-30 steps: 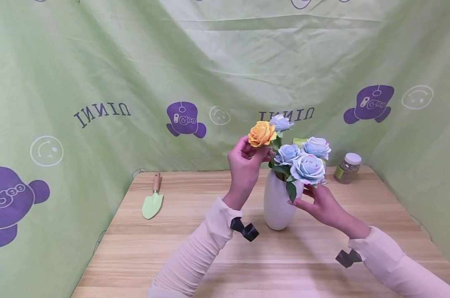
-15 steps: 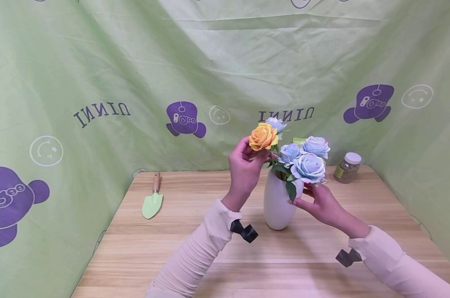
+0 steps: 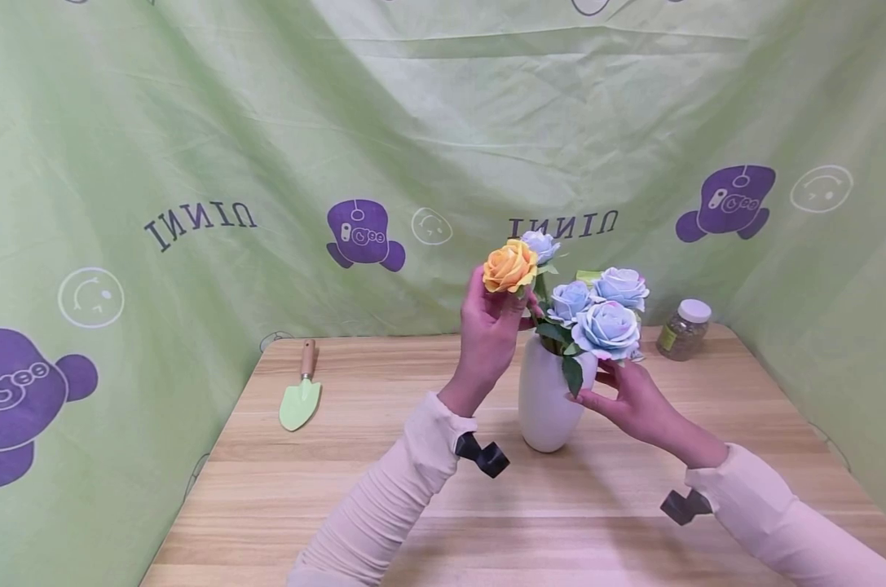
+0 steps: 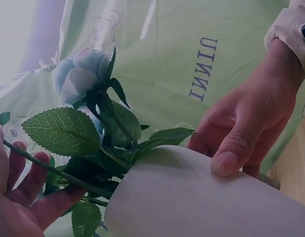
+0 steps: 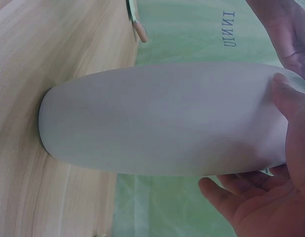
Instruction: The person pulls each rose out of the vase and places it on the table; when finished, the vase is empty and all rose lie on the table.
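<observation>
In the head view my left hand (image 3: 489, 334) holds an orange rose (image 3: 511, 266) just under its bloom, above and left of the vase mouth. The left wrist view shows a green stem (image 4: 58, 173) across those fingers, running down to the mouth of the white vase (image 4: 192, 192). My right hand (image 3: 636, 403) grips the vase (image 3: 548, 408) near its top, thumb on the near side, with the vase upright on the table. Several pale blue roses (image 3: 607, 330) with dark green leaves stand in it. The lower stems are hidden inside the vase.
A trowel (image 3: 301, 399) with a pale green blade lies at the table's left. Behind the vase, to the right, stands a white-lidded jar (image 3: 683, 333). Part of a yellow-green thing (image 3: 588, 279) shows behind the blue roses. A printed green curtain (image 3: 266, 122) surrounds the wooden table (image 3: 428, 522).
The orange rose dips a little, then shifts slightly left. The pale blue rose behind it also moves left and down. My left hand moves a little to the right; my right hand stays on the vase.
</observation>
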Demonstrator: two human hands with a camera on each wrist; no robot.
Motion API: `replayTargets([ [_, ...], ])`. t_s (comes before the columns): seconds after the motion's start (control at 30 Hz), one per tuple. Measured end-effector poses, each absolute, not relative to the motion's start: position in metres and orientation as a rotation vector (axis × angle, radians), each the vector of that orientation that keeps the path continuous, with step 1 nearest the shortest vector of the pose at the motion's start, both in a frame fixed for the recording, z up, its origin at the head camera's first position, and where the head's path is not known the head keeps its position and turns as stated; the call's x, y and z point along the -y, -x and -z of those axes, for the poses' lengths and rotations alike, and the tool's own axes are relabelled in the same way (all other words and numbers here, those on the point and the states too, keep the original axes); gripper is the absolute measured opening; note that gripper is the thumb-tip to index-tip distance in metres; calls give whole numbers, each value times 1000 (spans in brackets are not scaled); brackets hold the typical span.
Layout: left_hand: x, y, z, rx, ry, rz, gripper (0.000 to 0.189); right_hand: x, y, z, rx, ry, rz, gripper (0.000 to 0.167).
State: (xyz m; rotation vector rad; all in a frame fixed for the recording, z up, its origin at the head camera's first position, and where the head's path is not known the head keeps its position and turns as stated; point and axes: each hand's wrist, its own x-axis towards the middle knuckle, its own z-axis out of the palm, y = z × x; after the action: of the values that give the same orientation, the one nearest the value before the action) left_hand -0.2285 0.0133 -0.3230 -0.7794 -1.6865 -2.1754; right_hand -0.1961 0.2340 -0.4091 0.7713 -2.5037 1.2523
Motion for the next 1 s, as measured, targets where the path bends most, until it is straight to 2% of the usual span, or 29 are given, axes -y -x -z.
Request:
replayTargets([
  [0.73,-11,236,323,1599,921,2362,38,-235,196,410,2510,-755,-1205,90],
  [1.0,-9,232,322,1784,835,2175,35,-235,196,410,2512,-741,-1202,89],
])
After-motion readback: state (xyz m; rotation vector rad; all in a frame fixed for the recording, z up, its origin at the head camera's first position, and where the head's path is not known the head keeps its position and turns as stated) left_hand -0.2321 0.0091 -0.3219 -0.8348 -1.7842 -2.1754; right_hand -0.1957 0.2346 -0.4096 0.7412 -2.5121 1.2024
